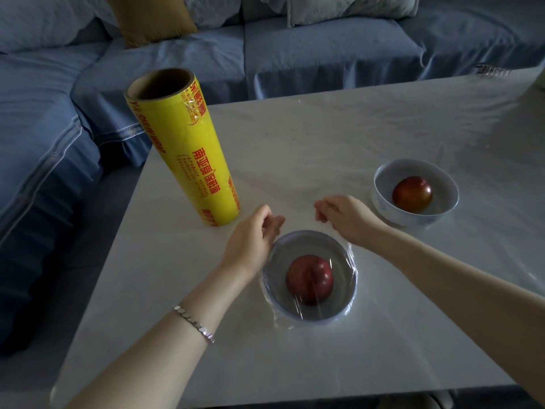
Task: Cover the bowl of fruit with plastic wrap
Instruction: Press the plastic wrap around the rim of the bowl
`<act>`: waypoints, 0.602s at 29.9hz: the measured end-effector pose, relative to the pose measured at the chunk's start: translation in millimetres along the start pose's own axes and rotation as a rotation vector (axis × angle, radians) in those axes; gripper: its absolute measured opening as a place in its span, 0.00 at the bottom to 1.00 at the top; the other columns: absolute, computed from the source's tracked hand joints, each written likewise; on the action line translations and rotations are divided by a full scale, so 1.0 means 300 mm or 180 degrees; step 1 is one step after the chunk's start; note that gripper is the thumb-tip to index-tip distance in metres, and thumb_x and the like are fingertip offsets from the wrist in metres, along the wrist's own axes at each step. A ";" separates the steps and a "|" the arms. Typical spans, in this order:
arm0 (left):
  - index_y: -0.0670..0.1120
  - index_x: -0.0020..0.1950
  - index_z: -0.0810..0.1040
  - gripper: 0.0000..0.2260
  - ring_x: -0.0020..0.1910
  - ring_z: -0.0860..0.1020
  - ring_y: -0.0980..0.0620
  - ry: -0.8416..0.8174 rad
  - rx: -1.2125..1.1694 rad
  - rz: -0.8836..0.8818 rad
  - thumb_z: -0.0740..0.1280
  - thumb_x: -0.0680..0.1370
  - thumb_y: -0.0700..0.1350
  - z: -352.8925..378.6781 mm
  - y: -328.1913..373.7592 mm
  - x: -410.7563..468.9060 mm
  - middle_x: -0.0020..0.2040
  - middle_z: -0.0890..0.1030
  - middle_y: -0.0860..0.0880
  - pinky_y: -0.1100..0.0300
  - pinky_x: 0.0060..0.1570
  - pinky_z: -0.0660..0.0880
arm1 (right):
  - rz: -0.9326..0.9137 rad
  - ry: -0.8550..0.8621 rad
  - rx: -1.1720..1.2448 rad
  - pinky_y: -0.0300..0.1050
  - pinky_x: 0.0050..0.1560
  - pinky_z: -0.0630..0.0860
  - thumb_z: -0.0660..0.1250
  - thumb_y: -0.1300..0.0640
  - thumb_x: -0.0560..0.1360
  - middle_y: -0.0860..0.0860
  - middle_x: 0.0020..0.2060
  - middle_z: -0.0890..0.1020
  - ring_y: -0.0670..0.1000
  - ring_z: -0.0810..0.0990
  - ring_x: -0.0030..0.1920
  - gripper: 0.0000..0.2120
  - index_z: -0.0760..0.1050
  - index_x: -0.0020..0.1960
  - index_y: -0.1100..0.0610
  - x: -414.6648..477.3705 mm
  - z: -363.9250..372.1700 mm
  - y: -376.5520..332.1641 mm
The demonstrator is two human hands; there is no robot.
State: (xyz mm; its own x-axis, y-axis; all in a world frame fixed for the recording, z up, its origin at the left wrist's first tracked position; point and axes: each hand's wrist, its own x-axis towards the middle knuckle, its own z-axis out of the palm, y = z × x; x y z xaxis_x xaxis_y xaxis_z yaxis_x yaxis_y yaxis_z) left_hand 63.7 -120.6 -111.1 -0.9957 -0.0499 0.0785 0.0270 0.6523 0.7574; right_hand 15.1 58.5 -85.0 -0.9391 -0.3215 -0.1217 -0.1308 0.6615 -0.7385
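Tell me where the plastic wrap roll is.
In the head view the yellow roll stands on end near the table's left edge, just beyond the left hand and the wrapped bowl.

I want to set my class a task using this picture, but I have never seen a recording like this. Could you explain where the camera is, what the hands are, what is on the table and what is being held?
There is no machine here. A person wears one wide-angle camera on the head, so you look forward and down at their own two bare arms.

On the white table a yellow roll of wrap stands upright. The near bowl holds a red apple and has plastic wrap stretched over it. A second bowl, further right, holds another apple and looks uncovered.

The left hand and right hand sit at the near bowl's far rim, fingers curled, apparently pinching the wrap. A blue sofa is behind.
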 end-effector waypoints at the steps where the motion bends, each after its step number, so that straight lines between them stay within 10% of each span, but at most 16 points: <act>1: 0.50 0.34 0.61 0.16 0.31 0.75 0.51 0.0115 -0.0003 0.0047 0.62 0.79 0.50 0.001 0.003 -0.006 0.36 0.82 0.46 0.52 0.36 0.68 | -0.0132 0.0117 -0.0274 0.34 0.35 0.68 0.56 0.53 0.79 0.47 0.30 0.74 0.49 0.72 0.32 0.16 0.72 0.35 0.54 -0.004 0.001 0.001; 5: 0.50 0.32 0.61 0.17 0.28 0.73 0.62 0.0235 -0.0040 0.0088 0.63 0.78 0.49 -0.010 0.019 -0.003 0.35 0.83 0.48 0.62 0.30 0.64 | -0.0270 0.0440 -0.0433 0.49 0.42 0.73 0.52 0.50 0.80 0.53 0.28 0.78 0.57 0.77 0.34 0.20 0.68 0.32 0.56 -0.019 0.014 0.003; 10: 0.45 0.30 0.66 0.19 0.20 0.68 0.60 -0.0030 -0.0106 0.0017 0.66 0.75 0.54 -0.047 0.021 0.024 0.28 0.80 0.48 0.55 0.29 0.68 | 0.0265 -0.0333 0.0537 0.42 0.33 0.69 0.51 0.48 0.80 0.47 0.16 0.69 0.43 0.69 0.18 0.24 0.65 0.29 0.58 0.004 0.001 -0.012; 18: 0.46 0.26 0.64 0.22 0.20 0.64 0.59 -0.0893 -0.0323 -0.0707 0.71 0.72 0.52 -0.080 0.036 0.033 0.17 0.67 0.54 0.66 0.24 0.60 | 0.0050 -0.0978 -0.0148 0.34 0.29 0.64 0.70 0.43 0.68 0.47 0.22 0.70 0.41 0.66 0.21 0.23 0.62 0.26 0.53 0.024 -0.051 -0.027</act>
State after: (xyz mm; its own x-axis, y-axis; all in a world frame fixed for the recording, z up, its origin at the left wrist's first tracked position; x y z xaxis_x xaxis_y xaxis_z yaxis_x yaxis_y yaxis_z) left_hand 56.4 -132.2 -86.7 -0.9635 0.0366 -0.2651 -0.1979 0.5698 0.7976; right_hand 4.5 61.2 -69.6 -0.8020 -0.4960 -0.3329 -0.1380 0.6960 -0.7046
